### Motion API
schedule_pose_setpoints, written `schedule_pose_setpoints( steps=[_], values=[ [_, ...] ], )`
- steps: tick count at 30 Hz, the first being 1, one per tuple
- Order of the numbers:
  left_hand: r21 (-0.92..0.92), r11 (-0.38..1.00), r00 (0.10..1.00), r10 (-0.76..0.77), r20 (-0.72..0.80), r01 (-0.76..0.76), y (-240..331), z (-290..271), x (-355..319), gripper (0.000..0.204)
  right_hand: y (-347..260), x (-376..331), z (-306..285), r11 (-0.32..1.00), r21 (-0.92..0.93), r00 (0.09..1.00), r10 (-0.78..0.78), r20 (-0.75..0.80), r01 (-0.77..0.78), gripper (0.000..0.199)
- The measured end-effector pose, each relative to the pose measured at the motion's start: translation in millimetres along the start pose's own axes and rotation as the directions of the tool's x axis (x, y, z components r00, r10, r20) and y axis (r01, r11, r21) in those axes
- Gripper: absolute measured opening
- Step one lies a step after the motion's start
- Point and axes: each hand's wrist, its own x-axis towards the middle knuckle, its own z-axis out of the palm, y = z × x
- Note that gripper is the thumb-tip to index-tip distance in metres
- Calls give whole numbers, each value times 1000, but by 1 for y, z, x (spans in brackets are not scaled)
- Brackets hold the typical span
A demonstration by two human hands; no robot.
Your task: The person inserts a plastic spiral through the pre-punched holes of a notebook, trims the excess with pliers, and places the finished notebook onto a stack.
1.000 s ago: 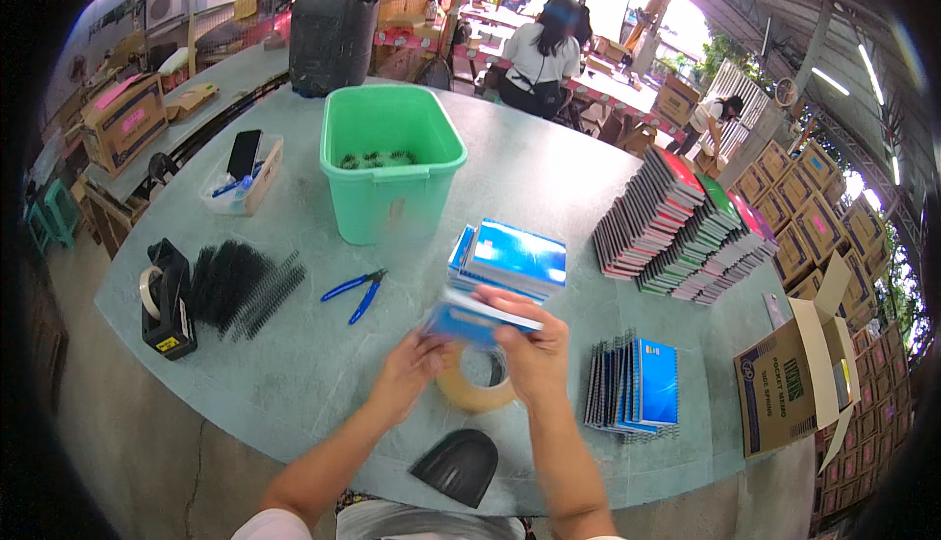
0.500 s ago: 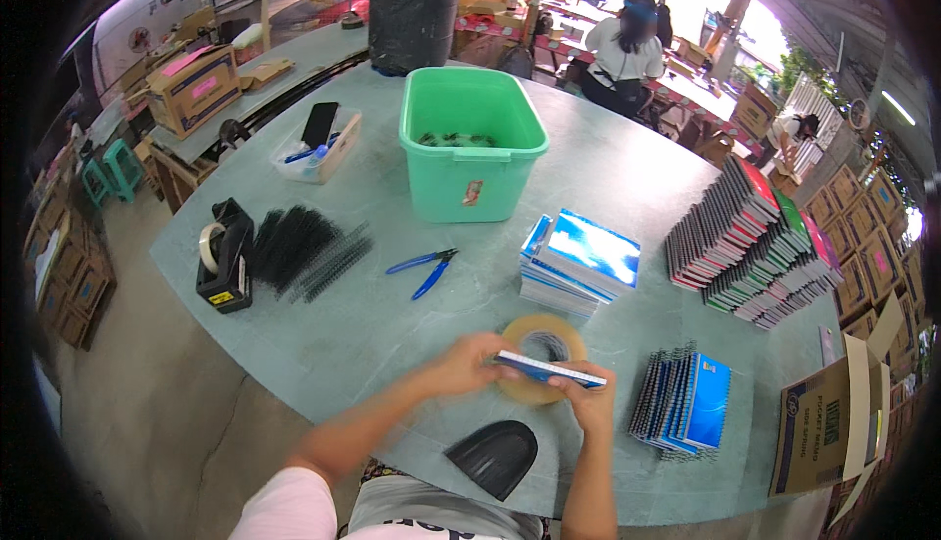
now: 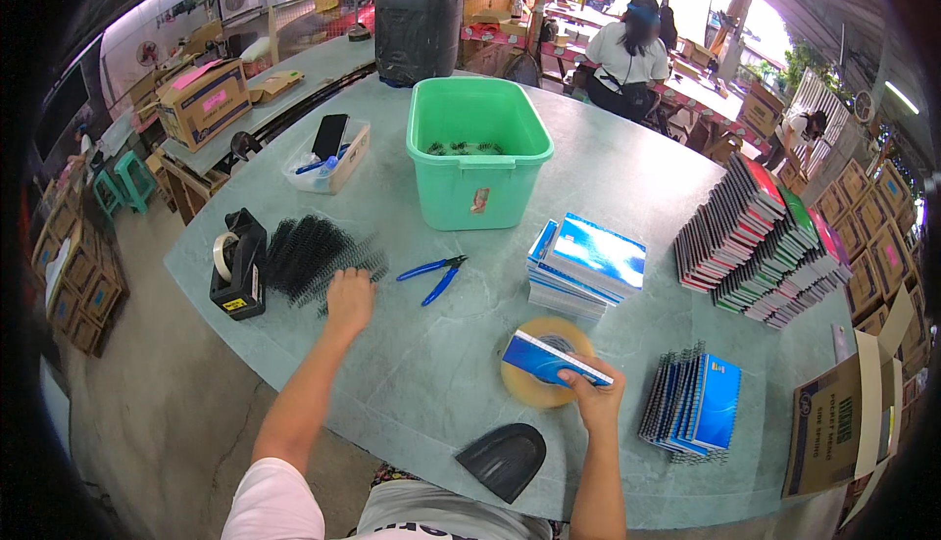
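Note:
My right hand (image 3: pixel 596 395) grips a small blue-covered pad (image 3: pixel 551 360) by its right end, its white page edge showing. The pad is over a large roll of clear tape (image 3: pixel 524 390) lying flat. At the left, my left hand (image 3: pixel 350 303) has its fingers bent together on the near right side of a pile of black spiral binding coils (image 3: pixel 309 256). Its fingertips are partly hidden among the coils. Blue-handled cutters (image 3: pixel 431 270) lie just right of that hand. A stack of unbound blue pads (image 3: pixel 595 256) stands beyond the tape roll, and spiral-bound blue notebooks (image 3: pixel 714 403) sit right of my right hand.
A green bin (image 3: pixel 480 192) with some coils inside stands mid-table. Around the edges are a tape dispenser (image 3: pixel 235 280), a clear tray (image 3: pixel 343 172) with a phone, a black rounded piece (image 3: pixel 505 462), stacked notebooks (image 3: pixel 730 236) and an open carton (image 3: pixel 833 422). Two people are beyond the table.
My left hand has let go of the pad and moved left to the coil pile. My right hand keeps the pad, now tilted with more of its blue cover showing.

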Motion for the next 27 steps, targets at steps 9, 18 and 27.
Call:
schedule_pose_setpoints(
  steps=[9,18,27],
  values=[
    [-519,839,986,159,-52,-163,64,-59,-14,21,2,2,-7,998,41,998,52,32,-53,24],
    [-637,674,914,386,-127,-374,134,-50,-53,20,5,4,-10,997,75,998,31,58,-36,27],
    [-795,603,944,295,144,-68,125,-66,-34,19,3,3,-10,994,94,997,50,60,-55,27]
  ],
)
